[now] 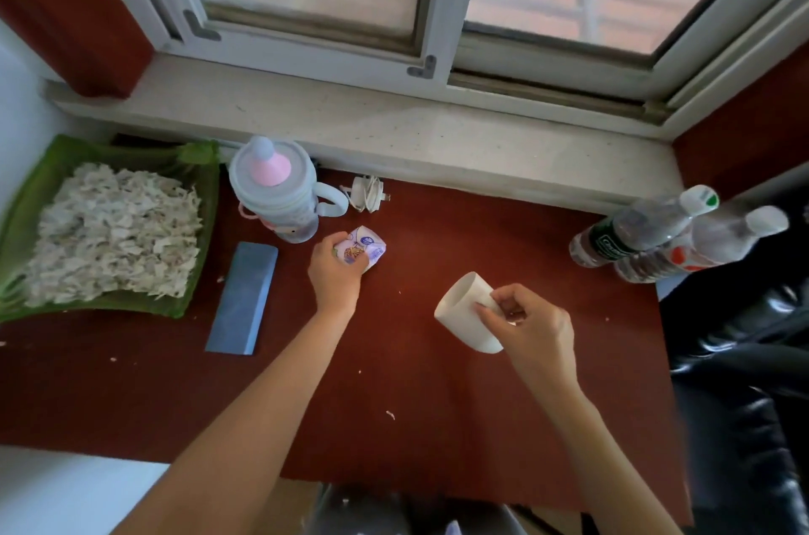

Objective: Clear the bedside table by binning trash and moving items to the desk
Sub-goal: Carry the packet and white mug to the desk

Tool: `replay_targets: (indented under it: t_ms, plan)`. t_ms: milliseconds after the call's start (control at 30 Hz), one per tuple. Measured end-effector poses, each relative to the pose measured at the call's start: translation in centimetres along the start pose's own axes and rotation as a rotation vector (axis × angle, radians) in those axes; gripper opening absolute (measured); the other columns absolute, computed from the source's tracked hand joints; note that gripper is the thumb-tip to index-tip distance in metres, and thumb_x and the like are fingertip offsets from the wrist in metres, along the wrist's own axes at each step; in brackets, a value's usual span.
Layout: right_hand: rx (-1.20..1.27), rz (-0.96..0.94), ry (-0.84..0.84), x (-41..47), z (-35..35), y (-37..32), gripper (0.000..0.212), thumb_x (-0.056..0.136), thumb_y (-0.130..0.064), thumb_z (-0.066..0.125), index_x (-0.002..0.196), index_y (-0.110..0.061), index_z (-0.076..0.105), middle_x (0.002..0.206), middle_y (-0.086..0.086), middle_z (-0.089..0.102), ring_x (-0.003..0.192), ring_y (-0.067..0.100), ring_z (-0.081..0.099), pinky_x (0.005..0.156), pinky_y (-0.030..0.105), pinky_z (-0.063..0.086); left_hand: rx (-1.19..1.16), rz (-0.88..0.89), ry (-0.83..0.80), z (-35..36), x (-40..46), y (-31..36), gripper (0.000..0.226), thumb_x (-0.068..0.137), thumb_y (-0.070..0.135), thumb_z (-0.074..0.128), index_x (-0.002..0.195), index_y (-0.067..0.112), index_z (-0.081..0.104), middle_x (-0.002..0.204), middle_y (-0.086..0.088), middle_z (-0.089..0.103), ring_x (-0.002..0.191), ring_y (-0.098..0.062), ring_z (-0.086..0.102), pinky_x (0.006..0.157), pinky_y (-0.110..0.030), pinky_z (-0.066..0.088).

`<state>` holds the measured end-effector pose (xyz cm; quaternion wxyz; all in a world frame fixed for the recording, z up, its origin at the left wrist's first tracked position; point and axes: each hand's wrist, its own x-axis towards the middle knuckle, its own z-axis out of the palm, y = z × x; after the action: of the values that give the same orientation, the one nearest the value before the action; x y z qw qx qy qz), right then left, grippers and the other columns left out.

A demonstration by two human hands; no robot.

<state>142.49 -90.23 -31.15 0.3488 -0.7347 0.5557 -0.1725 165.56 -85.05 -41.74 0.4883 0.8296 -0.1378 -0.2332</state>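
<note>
On the dark red bedside table [420, 412], my left hand [335, 272] is closed around a small crumpled white and purple carton [365, 248] near the table's middle. To its right, my right hand [532, 329] grips a white paper cup [466, 311] by its side; the cup is tilted with its mouth pointing up and left. A pale blue kids' bottle with a pink cap [280, 188] stands at the back left. A blue flat case [243, 298] lies left of my left hand. A white charger plug [365, 193] sits by the window sill.
A green tray [205, 237] heaped with pale shredded scraps fills the left edge. Two clear plastic bottles [656, 232] lie at the right back corner. A black leather seat [740, 381] borders the table's right side. Small crumbs dot the tabletop. A window sill [437, 140] runs along the back.
</note>
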Motion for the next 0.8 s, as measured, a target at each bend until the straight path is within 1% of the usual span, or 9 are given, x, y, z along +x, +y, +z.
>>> replay_targets:
  t_ms: [100, 133, 167, 267, 333, 500, 567, 700, 800]
  plan:
    - [0.010, 0.010, -0.006, 0.8, 0.1, 0.1, 0.010, 0.075, -0.024, 0.076, 0.077, -0.028, 0.066, 0.072, -0.017, 0.065, 0.072, 0.001, 0.061, 0.065, 0.030, 0.049, 0.049, 0.035, 0.016, 0.5, 0.7, 0.0, 0.039, 0.072, 0.004, 0.073, 0.109, 0.007, 0.063, 0.109, -0.011, 0.062, 0.093, -0.015, 0.055, 0.080, -0.016, 0.039]
    - [0.014, 0.014, -0.008, 0.9, 0.2, 0.2, 0.010, 0.075, -0.024, 0.076, 0.078, -0.028, 0.066, 0.073, -0.017, 0.066, 0.072, 0.002, 0.062, 0.065, 0.029, 0.049, 0.080, 0.043, 0.019, 0.6, 0.7, 0.0, 0.039, 0.072, 0.005, 0.072, 0.110, 0.007, 0.062, 0.111, -0.012, 0.062, 0.092, -0.013, 0.053, 0.077, -0.012, 0.035]
    - [0.016, 0.017, -0.011, 1.1, 0.3, 0.2, 0.010, 0.075, -0.024, 0.076, 0.078, -0.028, 0.066, 0.073, -0.017, 0.066, 0.072, 0.001, 0.062, 0.065, 0.028, 0.049, 0.123, 0.047, 0.022, 0.8, 0.6, -0.1, 0.038, 0.073, 0.007, 0.072, 0.110, 0.007, 0.062, 0.112, -0.012, 0.061, 0.093, -0.015, 0.054, 0.075, -0.014, 0.035]
    - [0.016, 0.017, -0.021, 1.3, 0.5, 0.2, 0.011, 0.075, -0.025, 0.076, 0.078, -0.029, 0.066, 0.073, -0.017, 0.065, 0.072, 0.001, 0.061, 0.064, 0.026, 0.047, 0.381, 0.095, 0.034, 0.9, 0.2, -0.7, 0.038, 0.072, 0.020, 0.071, 0.109, 0.010, 0.065, 0.112, -0.010, 0.062, 0.096, -0.030, 0.055, 0.072, -0.033, 0.041]
    - [0.017, 0.016, -0.030, 1.5, 0.6, 0.1, 0.010, 0.075, -0.024, 0.076, 0.078, -0.028, 0.066, 0.073, -0.017, 0.065, 0.071, 0.002, 0.061, 0.064, 0.025, 0.046, 0.517, 0.160, 0.019, 0.7, -0.1, -1.2, 0.043, 0.070, 0.026, 0.072, 0.110, 0.011, 0.065, 0.111, -0.010, 0.062, 0.094, -0.034, 0.055, 0.073, -0.039, 0.043]
    - [0.020, 0.019, -0.032, 1.6, 0.7, 0.2, 0.009, 0.075, -0.025, 0.075, 0.078, -0.027, 0.067, 0.073, -0.017, 0.065, 0.071, 0.002, 0.061, 0.064, 0.025, 0.047, 0.672, 0.300, -0.005, 0.1, -0.7, -2.2, 0.049, 0.070, 0.032, 0.074, 0.114, 0.014, 0.063, 0.109, -0.006, 0.060, 0.089, -0.031, 0.056, 0.070, -0.040, 0.045]
    - [0.023, 0.026, -0.034, 1.5, 0.7, 0.4, 0.009, 0.076, -0.025, 0.075, 0.079, -0.027, 0.067, 0.074, -0.017, 0.065, 0.072, 0.002, 0.061, 0.064, 0.024, 0.047, 0.691, 0.300, 0.010, 0.1, -0.7, -2.3, 0.048, 0.071, 0.035, 0.074, 0.112, 0.013, 0.064, 0.107, -0.007, 0.061, 0.088, -0.030, 0.056, 0.068, -0.040, 0.044]
    - [0.033, 0.045, -0.025, 1.4, 0.6, 0.8, 0.009, 0.076, -0.025, 0.075, 0.078, -0.028, 0.066, 0.073, -0.016, 0.065, 0.072, 0.003, 0.061, 0.064, 0.025, 0.047, 0.717, 0.271, 0.038, 0.5, -0.5, -2.1, 0.049, 0.068, 0.042, 0.077, 0.105, 0.011, 0.065, 0.104, -0.009, 0.062, 0.083, -0.032, 0.057, 0.064, -0.038, 0.042]
    - [0.037, 0.044, -0.015, 1.2, 0.7, 1.1, 0.009, 0.076, -0.024, 0.075, 0.078, -0.027, 0.066, 0.072, -0.016, 0.065, 0.071, 0.003, 0.061, 0.064, 0.026, 0.047, 0.748, 0.240, 0.052, 0.7, -0.5, -2.0, 0.054, 0.068, 0.047, 0.075, 0.106, 0.011, 0.064, 0.105, -0.010, 0.061, 0.085, -0.032, 0.057, 0.065, -0.039, 0.043]
